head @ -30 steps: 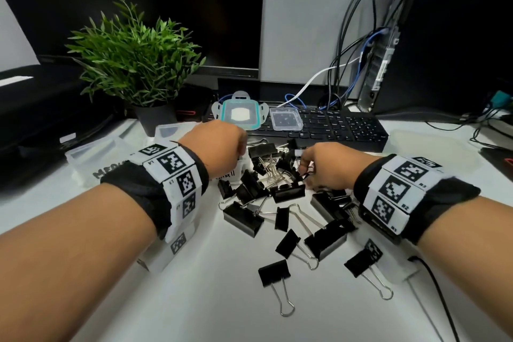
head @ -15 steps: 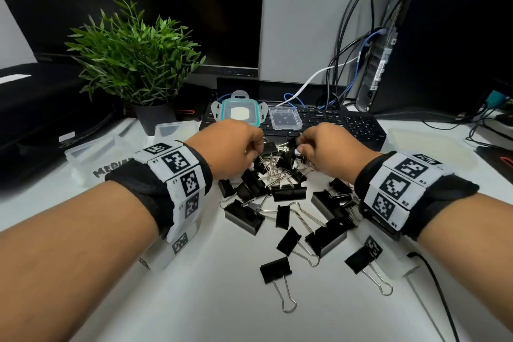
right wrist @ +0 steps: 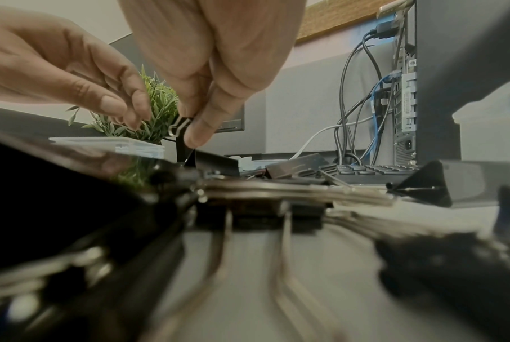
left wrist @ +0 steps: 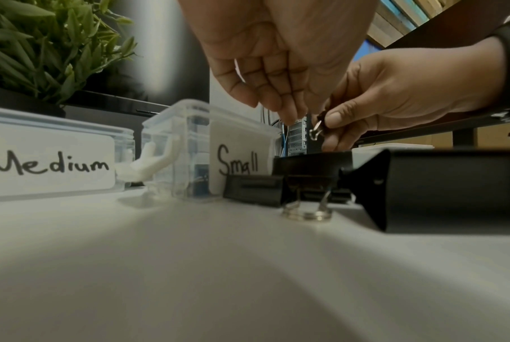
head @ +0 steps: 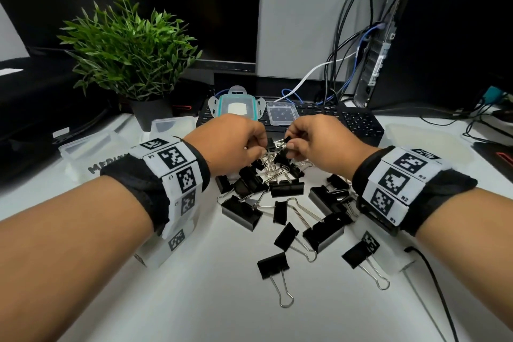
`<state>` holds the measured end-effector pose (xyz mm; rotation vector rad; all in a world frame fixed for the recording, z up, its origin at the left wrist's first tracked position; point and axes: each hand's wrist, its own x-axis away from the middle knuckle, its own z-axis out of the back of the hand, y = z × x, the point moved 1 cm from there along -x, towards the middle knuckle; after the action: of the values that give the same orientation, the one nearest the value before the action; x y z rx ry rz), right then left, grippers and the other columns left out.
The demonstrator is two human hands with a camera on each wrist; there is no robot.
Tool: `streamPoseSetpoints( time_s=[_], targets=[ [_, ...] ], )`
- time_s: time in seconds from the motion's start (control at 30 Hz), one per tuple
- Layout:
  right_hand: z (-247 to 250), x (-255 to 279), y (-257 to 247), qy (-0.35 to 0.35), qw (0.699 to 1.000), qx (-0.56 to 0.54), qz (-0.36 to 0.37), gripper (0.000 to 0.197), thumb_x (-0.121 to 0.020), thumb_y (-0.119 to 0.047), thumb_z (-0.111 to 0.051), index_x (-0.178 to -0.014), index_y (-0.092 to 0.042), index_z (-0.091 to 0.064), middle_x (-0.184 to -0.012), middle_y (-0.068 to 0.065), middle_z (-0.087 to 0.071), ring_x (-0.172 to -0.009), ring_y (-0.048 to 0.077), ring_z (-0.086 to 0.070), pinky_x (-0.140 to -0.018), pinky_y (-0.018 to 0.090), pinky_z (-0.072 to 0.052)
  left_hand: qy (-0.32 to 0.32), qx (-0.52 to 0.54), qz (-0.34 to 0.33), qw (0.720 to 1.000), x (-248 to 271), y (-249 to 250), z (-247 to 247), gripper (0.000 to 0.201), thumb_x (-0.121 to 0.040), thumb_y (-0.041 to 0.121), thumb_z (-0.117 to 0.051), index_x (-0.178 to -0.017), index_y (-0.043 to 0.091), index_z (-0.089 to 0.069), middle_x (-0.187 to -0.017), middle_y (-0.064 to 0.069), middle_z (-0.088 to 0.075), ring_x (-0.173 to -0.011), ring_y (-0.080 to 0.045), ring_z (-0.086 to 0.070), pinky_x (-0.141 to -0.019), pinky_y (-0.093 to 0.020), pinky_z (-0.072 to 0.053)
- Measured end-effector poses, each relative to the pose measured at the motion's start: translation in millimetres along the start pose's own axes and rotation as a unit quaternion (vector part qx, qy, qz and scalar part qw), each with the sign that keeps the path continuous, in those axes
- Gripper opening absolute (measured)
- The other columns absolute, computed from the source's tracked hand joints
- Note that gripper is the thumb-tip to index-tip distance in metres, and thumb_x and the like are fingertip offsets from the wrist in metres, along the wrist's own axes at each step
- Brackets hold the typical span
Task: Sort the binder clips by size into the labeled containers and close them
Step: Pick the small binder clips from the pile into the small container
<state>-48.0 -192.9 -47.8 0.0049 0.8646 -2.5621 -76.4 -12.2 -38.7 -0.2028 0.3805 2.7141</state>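
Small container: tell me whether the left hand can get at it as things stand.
Probably yes. The Small container stands open-topped just beyond the left hand, with only low binder clips nearby; its fingers are curled, apparently holding nothing.

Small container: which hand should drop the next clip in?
Probably right. The right hand already pinches a small binder clip; the left hand appears empty, though it is nearer the Small container.
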Motion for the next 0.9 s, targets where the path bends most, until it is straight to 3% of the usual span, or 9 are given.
streamPoseSetpoints(
  time_s=[0.1, 0.3, 0.53, 0.63, 0.77, 0.83, 0.9],
  targets=[
    [0, 2, -5, -0.008, 0.999, -0.032, 0.012, 0.012, -0.091, -0.006, -0.059, -0.086, -0.017, -0.060, -0.077, 0.007, -0.071, -0.072, 0.018, -0.071, -0.072, 0.038, -0.059, 0.004, 0.004, 0.004, 1.000, 0, 0, 0, 0.015, -0.089, 0.036, -0.059, -0.100, 0.028, -0.064, -0.087, 0.011, -0.064, -0.082, -0.008, -0.058, -0.075, -0.026, -0.050],
    [0, 6, -10, -0.007, 0.997, -0.066, 0.043, 0.019, -0.088, -0.005, -0.063, -0.081, -0.021, -0.057, -0.079, 0.007, -0.071, -0.076, 0.018, -0.071, -0.074, 0.035, -0.059, 0.010, -0.001, -0.005, 1.000, 0, 2, 0, 0.016, -0.091, 0.036, -0.057, -0.100, 0.025, -0.065, -0.088, 0.007, -0.066, -0.082, -0.010, -0.061, -0.076, -0.031, -0.052],
    [1, 7, -12, -0.017, 0.996, -0.073, 0.043, 0.012, -0.086, -0.006, -0.066, -0.085, -0.015, -0.059, -0.081, 0.009, -0.072, -0.079, 0.025, -0.071, -0.076, 0.038, -0.058, 0.024, -0.012, -0.015, 1.000, 3, 5, 3, 0.014, -0.094, 0.026, -0.053, -0.099, 0.020, -0.064, -0.089, 0.003, -0.066, -0.084, -0.014, -0.059, -0.076, -0.031, -0.049],
    [2, 6, -10, -0.004, 0.999, -0.026, 0.043, 0.010, -0.087, -0.007, -0.064, -0.088, -0.016, -0.061, -0.083, 0.005, -0.070, -0.080, 0.020, -0.068, -0.077, 0.033, -0.056, 0.062, -0.053, 0.007, 0.997, 1, 2, 3, 0.015, -0.095, 0.023, -0.048, -0.099, 0.017, -0.061, -0.088, 0.002, -0.061, -0.084, -0.015, -0.051, -0.073, -0.030, -0.044],
    [6, 2, -5, 0.032, 0.998, 0.055, -0.017, 0.023, -0.087, 0.006, -0.048, -0.092, -0.011, -0.063, -0.089, 0.005, -0.066, -0.082, 0.020, -0.062, -0.072, 0.025, -0.050, 0.101, -0.111, 0.103, 0.983, 2, -6, 9, 0.011, -0.092, 0.010, -0.045, -0.096, 0.016, -0.054, -0.083, -0.001, -0.048, -0.086, -0.021, -0.044, -0.071, -0.032, -0.039],
    [7, 1, -4, -0.006, 0.993, 0.081, -0.081, 0.025, -0.087, 0.008, -0.044, -0.101, -0.002, -0.063, -0.095, 0.008, -0.064, -0.083, 0.020, -0.056, -0.070, 0.023, -0.047, 0.077, -0.143, 0.134, 0.977, 3, -6, 9, 0.009, -0.091, 0.009, -0.045, -0.095, 0.016, -0.050, -0.086, -0.003, -0.049, -0.090, -0.023, -0.045, -0.073, -0.034, -0.038],
    [7, 1, -2, -0.040, 0.984, 0.132, -0.114, 0.026, -0.091, 0.002, -0.043, -0.109, -0.001, -0.063, -0.109, 0.011, -0.064, -0.089, 0.021, -0.055, -0.079, 0.027, -0.046, 0.061, -0.179, 0.147, 0.971, 4, -7, 8, 0.012, -0.091, 0.008, -0.044, -0.099, 0.015, -0.050, -0.097, -0.006, -0.056, -0.098, -0.026, -0.047, -0.073, -0.034, -0.036]
  ],
)
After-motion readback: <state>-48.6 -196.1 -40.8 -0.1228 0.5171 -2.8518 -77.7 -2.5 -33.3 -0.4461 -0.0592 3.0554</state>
